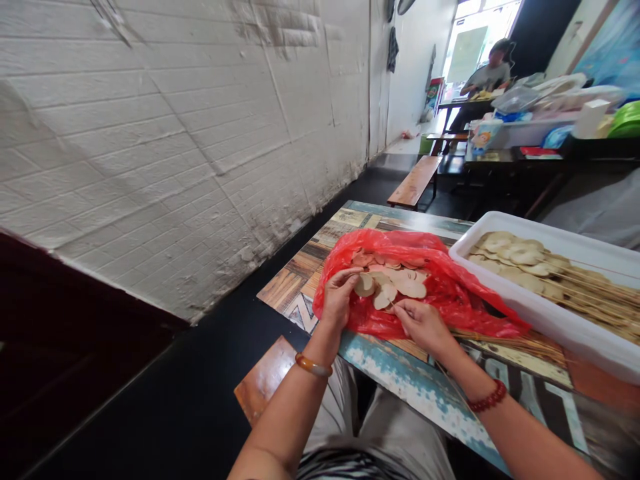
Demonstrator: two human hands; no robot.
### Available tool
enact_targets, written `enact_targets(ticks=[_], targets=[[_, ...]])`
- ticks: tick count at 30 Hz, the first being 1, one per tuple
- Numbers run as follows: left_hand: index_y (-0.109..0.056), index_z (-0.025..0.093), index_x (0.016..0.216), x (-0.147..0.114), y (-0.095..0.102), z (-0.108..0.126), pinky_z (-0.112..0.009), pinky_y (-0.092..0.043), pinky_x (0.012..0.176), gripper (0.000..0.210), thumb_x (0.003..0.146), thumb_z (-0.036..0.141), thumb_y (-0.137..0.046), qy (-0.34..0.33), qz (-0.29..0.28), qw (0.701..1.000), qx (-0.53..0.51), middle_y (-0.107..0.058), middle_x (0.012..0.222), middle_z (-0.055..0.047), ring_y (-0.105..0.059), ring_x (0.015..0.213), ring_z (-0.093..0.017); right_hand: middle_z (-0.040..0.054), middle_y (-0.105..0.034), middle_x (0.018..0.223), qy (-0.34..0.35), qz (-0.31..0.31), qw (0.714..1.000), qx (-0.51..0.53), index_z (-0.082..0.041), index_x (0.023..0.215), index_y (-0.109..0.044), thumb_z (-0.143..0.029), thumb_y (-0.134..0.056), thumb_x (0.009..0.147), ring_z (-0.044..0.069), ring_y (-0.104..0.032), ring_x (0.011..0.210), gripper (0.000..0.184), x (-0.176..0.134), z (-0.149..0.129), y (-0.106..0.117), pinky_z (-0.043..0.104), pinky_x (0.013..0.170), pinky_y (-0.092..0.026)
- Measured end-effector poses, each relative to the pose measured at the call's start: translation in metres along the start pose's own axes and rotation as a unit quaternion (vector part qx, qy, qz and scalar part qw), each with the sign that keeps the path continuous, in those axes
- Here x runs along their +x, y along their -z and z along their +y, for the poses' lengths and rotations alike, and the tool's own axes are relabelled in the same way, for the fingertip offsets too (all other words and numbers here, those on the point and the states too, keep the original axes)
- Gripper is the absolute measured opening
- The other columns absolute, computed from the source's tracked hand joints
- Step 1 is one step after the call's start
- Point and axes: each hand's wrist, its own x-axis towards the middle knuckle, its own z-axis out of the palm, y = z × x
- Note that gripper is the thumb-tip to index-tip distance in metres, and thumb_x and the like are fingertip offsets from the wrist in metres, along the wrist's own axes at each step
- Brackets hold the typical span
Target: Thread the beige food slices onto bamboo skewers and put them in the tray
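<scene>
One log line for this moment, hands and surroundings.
left hand: on slices | right hand: at slices | red bag: open on table | white tray: skewers

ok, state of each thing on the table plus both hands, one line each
red plastic bag: open, lying on the table, holding pale slices
slices: loose pile inside the bag
left hand: in the bag, fingers pinching one slice
right hand: at the bag's near edge, fingers curled; what they hold cannot be told
white tray: open, filled with skewered slices
bare skewers: loose bundle, flat between bag and tray
</scene>
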Motion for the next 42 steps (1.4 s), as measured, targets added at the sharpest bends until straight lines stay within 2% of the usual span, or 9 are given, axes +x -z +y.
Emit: enact_targets(ticks=[4,8,11,16,21,24,32,39,42], targets=[[-0.07,0.018,0.086,0.0,0.003,0.0,-0.024,-0.045,0.067,0.023,0.066,0.03,-0.071,0.019,0.004,1.0,-0.009,-0.069,0.091,-0.006,-0.061,0.074,-0.013,-0.003,-0.052,0.043,-0.003,-0.003,1.0,0.002,-0.016,0.077,-0.068,-0.035,-0.042,0.083,0.013,-0.048,0.042,0.034,0.0,0.0,0.001,0.022,0.044,-0.033],[-0.069,0.016,0.082,-0.001,0.005,0.002,-0.021,-0.044,0.061,0.025,0.063,0.03,-0.073,0.036,0.026,0.999,0.012,-0.069,0.084,-0.005,-0.059,0.068,-0.012,-0.0034,-0.052,0.044,0.0,0.03,0.999,0.04,-0.017,0.074,-0.065,-0.038,-0.044,0.083,0.012,-0.048,0.042,0.032,-0.001,0.001,0.001,0.022,0.045,-0.035],[-0.066,0.017,0.081,-0.004,0.002,0.006,-0.021,-0.043,0.056,0.025,0.061,0.029,-0.074,0.074,0.038,0.995,-0.051,-0.067,0.077,-0.002,-0.058,0.063,-0.011,-0.0025,-0.055,0.051,-0.004,0.05,0.993,0.11,-0.017,0.074,-0.061,-0.041,-0.046,0.083,0.011,-0.048,0.043,0.029,-0.001,0.001,0.003,0.022,0.045,-0.036],[-0.064,0.018,0.082,-0.01,-0.011,0.013,-0.022,-0.045,0.059,0.025,0.061,0.026,-0.075,0.109,0.017,0.987,-0.118,-0.065,0.073,0.0,-0.058,0.062,-0.01,0.0029,-0.064,0.072,-0.036,0.088,0.958,0.271,-0.017,0.083,-0.059,-0.05,-0.05,0.081,0.007,-0.044,0.039,0.034,0.001,-0.002,0.01,0.022,0.039,-0.033],[-0.063,0.017,0.082,-0.013,-0.025,0.013,-0.022,-0.045,0.059,0.027,0.059,0.025,-0.076,0.129,0.003,0.981,-0.143,-0.065,0.074,0.001,-0.059,0.064,-0.01,0.0024,-0.064,0.077,-0.074,0.078,0.923,0.37,-0.017,0.08,-0.058,-0.053,-0.06,0.072,0.01,-0.055,0.048,0.036,0.001,-0.01,0.014,0.019,0.036,-0.027],[-0.063,0.018,0.082,-0.017,-0.031,0.012,-0.023,-0.046,0.06,0.029,0.058,0.025,-0.077,0.15,-0.01,0.977,-0.151,-0.066,0.077,0.0,-0.06,0.066,-0.011,0.0007,-0.062,0.069,-0.087,0.069,0.91,0.4,-0.017,0.079,-0.058,-0.052,-0.064,0.069,0.01,-0.056,0.049,0.037,0.0,-0.015,0.015,0.018,0.035,-0.022],[-0.064,0.017,0.08,-0.021,-0.042,0.011,-0.022,-0.046,0.063,0.028,0.058,0.026,-0.077,0.161,-0.029,0.976,-0.145,-0.069,0.084,-0.002,-0.062,0.07,-0.011,-0.0025,-0.057,0.049,-0.094,0.046,0.919,0.379,-0.017,0.078,-0.059,-0.056,-0.063,0.068,0.009,-0.045,0.037,0.04,-0.002,-0.019,0.021,0.02,0.036,-0.02],[-0.062,0.017,0.08,-0.015,-0.027,0.004,-0.023,-0.048,0.06,0.03,0.057,0.026,-0.078,0.135,0.014,0.984,-0.119,-0.067,0.077,-0.001,-0.062,0.067,-0.013,-0.0026,-0.057,0.049,-0.078,0.152,0.93,0.325,-0.015,0.079,-0.063,-0.052,-0.06,0.072,0.011,-0.049,0.042,0.038,0.003,-0.006,0.021,0.021,0.039,-0.03],[-0.06,0.017,0.084,-0.014,-0.021,0.005,-0.027,-0.051,0.06,0.031,0.059,0.027,-0.076,0.138,0.028,0.983,-0.12,-0.066,0.078,-0.002,-0.064,0.069,-0.015,-0.0007,-0.06,0.05,-0.072,0.158,0.948,0.265,-0.015,0.079,-0.064,-0.05,-0.056,0.076,0.014,-0.054,0.046,0.036,0.005,0.004,0.023,0.023,0.044,-0.036]])
